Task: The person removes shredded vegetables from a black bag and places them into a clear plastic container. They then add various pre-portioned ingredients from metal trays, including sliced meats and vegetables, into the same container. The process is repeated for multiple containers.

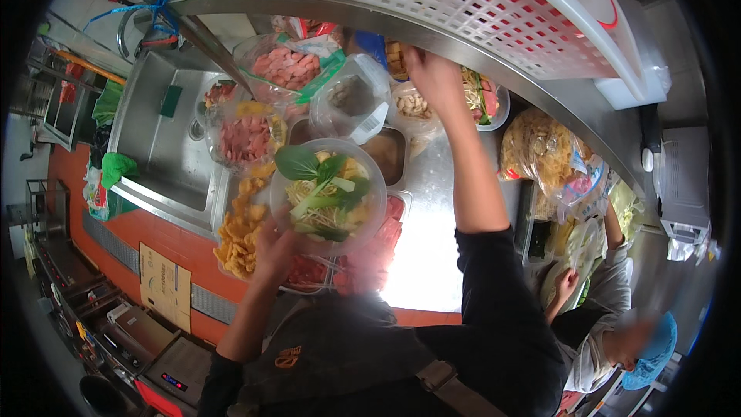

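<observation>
The clear bowl [328, 197] sits high in the left hand [272, 251], held from below and at its near rim, w/ greens, bean sprouts and yellow bits heaped close to the top. Likely risk: the bowl tips while the person's reach goes far forward, and leaves or sprouts slide off onto the trays of fried pieces [241, 233] and red meat [309, 272] just beneath it. One-hand support under a loaded bowl is the cause; the hold looks off-centre, toward the person's side.

2nd risk: the right arm stretches across the steel counter [432, 208] to the far row of tubs under the shelf edge. The sleeve or forearm could brush the square plastic tub [351, 99] or the bag of pink sausage slices [284, 68] beside it and knock one over. A co-worker [610, 316] stands close at the right, so elbows may clash.

Left hand: clenched around the bowl's rim and base, fingers curled under, thumb side hidden by the bowl.

Right hand [434, 77]: reaching into or just over a tub of pale pieces [413, 104] at the back; knuckles up, fingers pointing down and away. Can't tell if it's pinching anything, since the fingertips are hidden behind the hand.

The sink [166, 147] lies well apart at the left.
</observation>
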The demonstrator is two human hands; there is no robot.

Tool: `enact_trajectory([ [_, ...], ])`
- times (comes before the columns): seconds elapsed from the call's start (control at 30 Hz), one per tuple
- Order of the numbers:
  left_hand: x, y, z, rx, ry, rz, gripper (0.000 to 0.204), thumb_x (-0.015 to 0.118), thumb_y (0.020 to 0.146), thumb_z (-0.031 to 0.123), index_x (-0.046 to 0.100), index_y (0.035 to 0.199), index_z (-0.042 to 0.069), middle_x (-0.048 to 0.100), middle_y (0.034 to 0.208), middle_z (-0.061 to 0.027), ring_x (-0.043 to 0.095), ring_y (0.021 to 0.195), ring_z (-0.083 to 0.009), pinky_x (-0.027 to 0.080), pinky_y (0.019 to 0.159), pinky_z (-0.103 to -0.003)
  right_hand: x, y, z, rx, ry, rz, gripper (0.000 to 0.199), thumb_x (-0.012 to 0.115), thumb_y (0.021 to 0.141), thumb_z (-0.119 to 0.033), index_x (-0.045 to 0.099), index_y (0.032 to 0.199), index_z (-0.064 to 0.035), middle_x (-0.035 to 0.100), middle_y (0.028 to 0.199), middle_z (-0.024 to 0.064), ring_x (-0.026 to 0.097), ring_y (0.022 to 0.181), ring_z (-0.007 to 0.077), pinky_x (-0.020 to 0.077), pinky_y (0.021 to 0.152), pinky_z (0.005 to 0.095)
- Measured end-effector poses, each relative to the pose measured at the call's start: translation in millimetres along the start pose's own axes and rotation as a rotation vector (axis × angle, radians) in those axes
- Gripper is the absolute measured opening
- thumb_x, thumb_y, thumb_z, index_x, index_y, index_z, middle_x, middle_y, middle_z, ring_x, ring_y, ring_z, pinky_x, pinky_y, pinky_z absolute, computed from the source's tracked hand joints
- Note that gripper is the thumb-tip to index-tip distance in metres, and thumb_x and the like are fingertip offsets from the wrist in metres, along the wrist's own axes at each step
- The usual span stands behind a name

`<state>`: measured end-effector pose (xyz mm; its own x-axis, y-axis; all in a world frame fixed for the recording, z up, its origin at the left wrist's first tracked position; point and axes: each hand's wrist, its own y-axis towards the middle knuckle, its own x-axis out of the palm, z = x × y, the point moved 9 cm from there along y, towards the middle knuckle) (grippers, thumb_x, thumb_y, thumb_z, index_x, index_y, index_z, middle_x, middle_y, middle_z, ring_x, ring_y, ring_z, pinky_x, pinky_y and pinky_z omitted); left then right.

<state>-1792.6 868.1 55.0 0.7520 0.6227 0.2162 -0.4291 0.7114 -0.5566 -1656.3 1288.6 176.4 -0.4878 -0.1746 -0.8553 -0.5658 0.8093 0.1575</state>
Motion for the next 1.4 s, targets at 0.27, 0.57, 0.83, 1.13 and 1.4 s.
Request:
enact_trajectory([
  [0.27, -27, -9, -3, 0.042, 0.024, 0.079, 0.061, 0.048, 0.087, -0.004, 0.044, 0.148, -0.006, 0.066, 0.124, -0.0172, 0.071, 0.099, -0.0222, 0.059, 0.082, -0.03, 93, 113, 47, -0.117, -0.152, 0.392, 0.037, 0.057, 0.099, -0.031, 0.068, 0.124, -0.0049, 0.071, 0.119, 0.0199, 0.066, 0.108, 0.0372, 0.0492, 0.096, 0.0455],
  [0.57, -36, -9, 8, 0.082, -0.084, 0.087, 0.056, 0.051, 0.091, 0.0, 0.044, 0.146, -0.008, 0.067, 0.121, -0.0172, 0.07, 0.098, -0.0222, 0.06, 0.081, -0.033, 39, 61, -6, -0.315, -0.087, 0.411, 0.035, 0.061, 0.098, -0.027, 0.069, 0.123, -0.0044, 0.074, 0.113, 0.0149, 0.069, 0.099, 0.0343, 0.0527, 0.089, 0.0417],
  [0.83, -31, 5, 5, 0.043, -0.025, 0.055, 0.056, 0.054, 0.09, 0.001, 0.046, 0.145, -0.008, 0.068, 0.119, -0.0153, 0.07, 0.097, -0.0206, 0.059, 0.081, -0.032, 109, -26, -89, -0.066, 0.355, -0.51, 0.024, 0.062, 0.097, -0.017, 0.07, 0.107, 0.0031, 0.074, 0.096, 0.0161, 0.074, 0.083, 0.0225, 0.0544, 0.072, 0.0344],
  [1.13, -50, -29, 1, 0.095, 0.052, 0.101, 0.053, 0.053, 0.091, -0.001, 0.049, 0.143, -0.003, 0.069, 0.118, -0.0112, 0.069, 0.104, -0.0202, 0.058, 0.088, -0.031, 254, 18, -6, 0.236, -0.322, -0.577, 0.037, 0.057, 0.091, -0.012, 0.069, 0.123, 0.0029, 0.066, 0.129, 0.0259, 0.063, 0.126, 0.0373, 0.0522, 0.104, 0.042],
  [1.4, -69, -47, -19, 0.091, -0.175, 0.191, 0.055, 0.051, 0.086, -0.008, 0.05, 0.142, -0.005, 0.068, 0.123, -0.0124, 0.068, 0.106, -0.0204, 0.057, 0.089, -0.031, 259, 28, 11, 0.166, -0.287, -0.513, 0.04, 0.069, 0.085, -0.017, 0.07, 0.12, 0.0025, 0.065, 0.13, 0.0264, 0.064, 0.123, 0.0369, 0.0511, 0.106, 0.0435],
])
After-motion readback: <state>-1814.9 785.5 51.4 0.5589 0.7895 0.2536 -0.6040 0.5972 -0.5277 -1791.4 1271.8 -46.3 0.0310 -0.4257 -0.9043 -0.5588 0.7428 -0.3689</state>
